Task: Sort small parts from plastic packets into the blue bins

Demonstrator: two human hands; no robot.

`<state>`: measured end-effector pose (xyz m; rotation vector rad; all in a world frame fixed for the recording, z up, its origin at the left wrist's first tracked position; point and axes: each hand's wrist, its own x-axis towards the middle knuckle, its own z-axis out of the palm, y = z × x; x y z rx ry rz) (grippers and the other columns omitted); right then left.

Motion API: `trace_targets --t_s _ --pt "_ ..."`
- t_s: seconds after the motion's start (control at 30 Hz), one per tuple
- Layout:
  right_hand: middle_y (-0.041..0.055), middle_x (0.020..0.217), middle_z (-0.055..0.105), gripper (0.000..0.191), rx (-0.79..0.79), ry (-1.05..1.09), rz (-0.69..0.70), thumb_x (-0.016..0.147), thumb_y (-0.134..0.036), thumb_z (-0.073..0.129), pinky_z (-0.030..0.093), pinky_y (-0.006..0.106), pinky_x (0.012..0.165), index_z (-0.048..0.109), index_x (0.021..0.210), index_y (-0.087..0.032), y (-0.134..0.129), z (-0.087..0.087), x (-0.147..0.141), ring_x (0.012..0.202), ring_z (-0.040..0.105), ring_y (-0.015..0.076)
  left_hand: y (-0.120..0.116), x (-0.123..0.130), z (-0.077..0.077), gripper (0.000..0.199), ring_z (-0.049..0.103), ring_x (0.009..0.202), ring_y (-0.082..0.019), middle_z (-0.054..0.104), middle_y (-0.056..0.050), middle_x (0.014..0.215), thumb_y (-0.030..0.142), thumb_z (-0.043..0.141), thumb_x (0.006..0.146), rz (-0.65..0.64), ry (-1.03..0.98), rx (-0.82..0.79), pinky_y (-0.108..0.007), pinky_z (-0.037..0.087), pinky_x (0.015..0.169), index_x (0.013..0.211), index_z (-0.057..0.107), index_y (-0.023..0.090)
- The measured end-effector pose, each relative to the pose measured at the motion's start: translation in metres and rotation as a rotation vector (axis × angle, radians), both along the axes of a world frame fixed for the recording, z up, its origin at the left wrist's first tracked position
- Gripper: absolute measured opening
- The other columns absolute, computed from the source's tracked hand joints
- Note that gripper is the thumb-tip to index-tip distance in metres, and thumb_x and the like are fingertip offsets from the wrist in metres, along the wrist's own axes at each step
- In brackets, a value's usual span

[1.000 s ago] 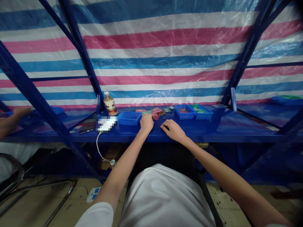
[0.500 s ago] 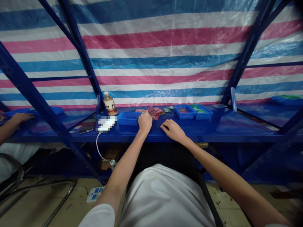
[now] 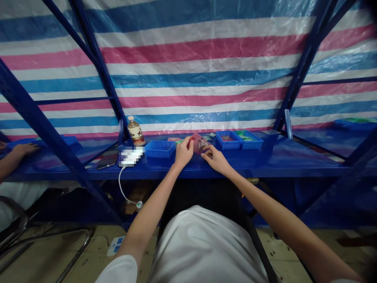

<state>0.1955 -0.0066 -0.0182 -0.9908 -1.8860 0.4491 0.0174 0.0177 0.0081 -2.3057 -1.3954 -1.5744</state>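
Your left hand (image 3: 184,153) and right hand (image 3: 216,159) pinch closed on a thin, shiny pink plastic bag (image 3: 198,142). A rectangular blue plastic tray (image 3: 160,149) sits near them on the blue metal shelf (image 3: 273,159).

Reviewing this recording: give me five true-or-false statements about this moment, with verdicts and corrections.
1. The left hand and right hand both touch a small pink plastic bag. True.
2. The plastic drink bottle stands to the right of the two small blue trays. False: it stands well left of them, beyond the single blue tray.
3. A smartphone lies on the blue steel shelf, left of a blurred white object. True.
4. The white cable runs up the shelf post. False: it droops below the shelf edge.
5. Another person's hand rests at the far left. True.
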Motion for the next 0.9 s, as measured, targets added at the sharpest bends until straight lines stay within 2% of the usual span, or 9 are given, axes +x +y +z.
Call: trace_targets --t_s 0.13,0.33,0.4,0.47,0.6,0.7,0.8,0.9 --pt "-0.002 0.069 0.063 0.036 -0.056 0.131 -0.01 0.084 -0.048 0.058 0.046 0.03 0.063 0.045 0.105 -0.021 0.004 0.0 0.002 0.063 0.061 0.0174 0.002 0.001 0.0 0.027 0.067 0.096 -0.019 0.071 -0.008 0.106 0.026 0.047 0.094 -0.101 -0.097 -0.014 -0.028 0.05 0.089 0.113 0.063 0.015" --pt "-0.0037 0.068 0.063 0.053 -0.146 0.286 -0.009 0.081 -0.052 0.061 0.046 0.029 0.06 0.039 0.118 -0.022 0.013 -0.003 0.006 0.06 0.059 0.0168 0.01 -0.001 -0.005 0.027 0.063 0.107 -0.021 0.068 -0.01 0.116 0.027 0.049 0.094 -0.173 -0.171 -0.082 -0.032 0.05 0.093 0.112 0.063 0.014" --pt "-0.0025 0.071 0.063 0.047 -0.139 0.247 -0.006 0.082 -0.053 0.06 0.045 0.028 0.059 0.047 0.113 -0.021 0.012 -0.003 0.006 0.06 0.058 0.016 0.011 -0.002 -0.005 0.027 0.063 0.108 -0.021 0.067 -0.01 0.117 0.027 0.048 0.094 -0.183 -0.185 -0.086 -0.032 0.05 0.093 0.113 0.062 0.014" --pt "-0.0007 0.073 0.063 0.038 -0.102 0.153 -0.004 0.083 -0.054 0.058 0.043 0.027 0.059 0.057 0.1 -0.02 0.009 0.0 0.006 0.062 0.056 0.0154 0.009 -0.002 -0.003 0.026 0.062 0.109 -0.02 0.067 -0.009 0.118 0.026 0.047 0.094 -0.185 -0.169 -0.082 -0.032 0.049 0.095 0.113 0.06 0.015" --pt "-0.0004 0.068 0.058 0.039 -0.046 -0.008 0.014 0.085 -0.055 0.054 0.037 0.026 0.057 0.064 0.081 -0.017 0.002 0.007 0.006 0.062 0.05 0.0145 -0.002 0.0 0.004 0.028 0.059 0.114 -0.018 0.063 -0.007 0.124 0.027 0.043 0.096 -0.166 -0.083 -0.058 -0.031 0.045 0.1 0.12 0.055 0.019" --pt "-0.0009 0.066 0.057 0.04 -0.068 -0.005 0.059 0.085 -0.055 0.054 0.036 0.026 0.057 0.065 0.078 -0.016 0.0 0.009 0.008 0.062 0.049 0.0145 -0.008 0.001 0.006 0.042 0.051 0.125 -0.019 0.053 -0.009 0.137 0.03 0.05 0.093 -0.165 -0.082 -0.021 -0.032 0.04 0.106 0.133 0.043 0.021" --pt "-0.0003 0.072 0.061 0.039 -0.109 0.055 0.122 0.084 -0.054 0.057 0.039 0.026 0.061 0.068 0.085 -0.017 0.002 0.008 0.009 0.065 0.052 0.0154 -0.007 0.002 0.004 0.063 0.04 0.135 -0.022 0.041 -0.011 0.147 0.034 0.061 0.086 -0.206 -0.149 -0.023 -0.035 0.033 0.112 0.141 0.032 0.021" --pt "0.0007 0.077 0.065 0.041 -0.156 0.13 0.17 0.084 -0.055 0.058 0.041 0.027 0.064 0.069 0.09 -0.016 0.002 0.008 0.009 0.068 0.054 0.0162 -0.003 0.002 -0.002 0.08 0.04 0.135 -0.026 0.037 -0.013 0.149 0.039 0.071 0.079 -0.274 -0.275 -0.089 -0.039 0.033 0.112 0.144 0.027 0.021"
